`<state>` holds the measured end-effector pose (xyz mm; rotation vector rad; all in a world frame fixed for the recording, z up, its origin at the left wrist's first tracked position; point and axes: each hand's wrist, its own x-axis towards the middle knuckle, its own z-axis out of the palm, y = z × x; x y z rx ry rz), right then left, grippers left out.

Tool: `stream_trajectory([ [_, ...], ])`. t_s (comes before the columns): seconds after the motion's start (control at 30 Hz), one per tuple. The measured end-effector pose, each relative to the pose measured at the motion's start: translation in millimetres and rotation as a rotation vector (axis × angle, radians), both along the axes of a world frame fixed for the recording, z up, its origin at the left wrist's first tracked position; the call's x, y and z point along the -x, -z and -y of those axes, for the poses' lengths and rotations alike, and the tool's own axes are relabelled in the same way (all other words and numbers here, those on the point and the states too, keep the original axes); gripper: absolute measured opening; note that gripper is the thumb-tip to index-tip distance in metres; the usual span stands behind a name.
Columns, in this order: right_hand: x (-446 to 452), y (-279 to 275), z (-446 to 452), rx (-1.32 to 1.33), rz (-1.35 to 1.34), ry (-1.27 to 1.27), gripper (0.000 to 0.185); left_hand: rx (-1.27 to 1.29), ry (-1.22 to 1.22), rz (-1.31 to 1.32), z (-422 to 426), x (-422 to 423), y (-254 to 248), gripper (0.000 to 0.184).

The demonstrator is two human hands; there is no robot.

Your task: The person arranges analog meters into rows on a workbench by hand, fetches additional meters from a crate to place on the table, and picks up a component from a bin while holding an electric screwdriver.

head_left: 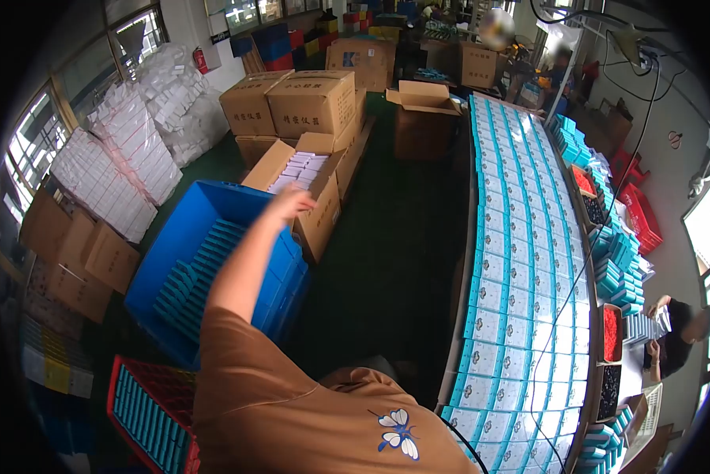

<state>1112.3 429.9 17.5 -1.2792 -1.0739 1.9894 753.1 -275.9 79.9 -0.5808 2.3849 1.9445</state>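
Note:
My left arm, in a brown sleeve, reaches forward across the blue plastic crate (pixel 248 207). My left hand (pixel 290 204) is over the near edge of an open cardboard carton, its fingers stretched out and slightly blurred, with nothing visible in them. White, lilac-tinted boxes (pixel 300 170) stand packed in rows inside that cardboard carton (pixel 321 217). Rows of teal boxes (pixel 185 284) lie in the blue crate below my forearm. My right hand is out of view.
A red crate (pixel 126 403) holds teal boxes at lower left. On the right, a long table carries rows of white-and-teal boxes (pixel 497 292). Stacked cartons (pixel 311 103) and another open carton (pixel 426 130) stand ahead. A person (pixel 679 344) sits at far right.

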Motion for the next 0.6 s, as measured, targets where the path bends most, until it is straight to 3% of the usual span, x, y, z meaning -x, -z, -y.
stream_trajectory([
  [0.03, -4, 0, -2, 0.001, 0.0, 0.009, 0.03, 0.117, -0.122, 0.051, 70, 9, 23, 0.046],
  [0.07, -6, 0, -4, -0.001, -0.002, 0.026, 0.03, 0.146, -0.231, 0.106, 85, -6, -8, 0.06],
  [0.1, -10, 0, -7, 0.003, -0.004, 0.033, 0.029, 0.042, -0.34, 0.063, 121, -1, -9, 0.075],
  [0.17, -20, 4, -14, 0.013, -0.013, 0.051, 0.029, 0.245, -0.468, -0.06, 129, -12, -36, 0.084],
  [0.23, -41, 7, -25, 0.03, -0.033, 0.112, 0.028, 0.491, -0.504, -0.048, 139, -10, -57, 0.082],
  [0.3, -68, 14, -34, 0.074, -0.083, 0.165, 0.027, 0.335, -0.49, -0.256, 173, 27, -22, 0.071],
  [0.33, -78, 18, -37, 0.104, -0.124, 0.189, 0.027, 0.33, -0.397, -0.222, 186, 47, -2, 0.07],
  [0.37, -81, 22, -36, 0.09, -0.19, 0.115, 0.017, 0.312, -0.291, -0.212, 162, 53, 5, 0.055],
  [0.43, -82, 24, -25, 0.127, -0.208, 0.148, 0.022, 0.111, -0.039, -0.113, 85, 58, 20, 0.013],
  [0.5, -89, 32, -20, 0.167, -0.276, 0.154, 0.031, 0.026, 0.164, 0.067, 19, 68, 66, 0.012],
  [0.57, -98, 33, -12, 0.154, -0.255, 0.209, 0.032, 0.076, 0.421, 0.149, -88, 38, 71, 0.035],
  [0.6, -104, 36, -11, 0.166, -0.267, 0.237, 0.032, 0.107, 0.547, 0.219, -132, 30, 79, 0.036],
])
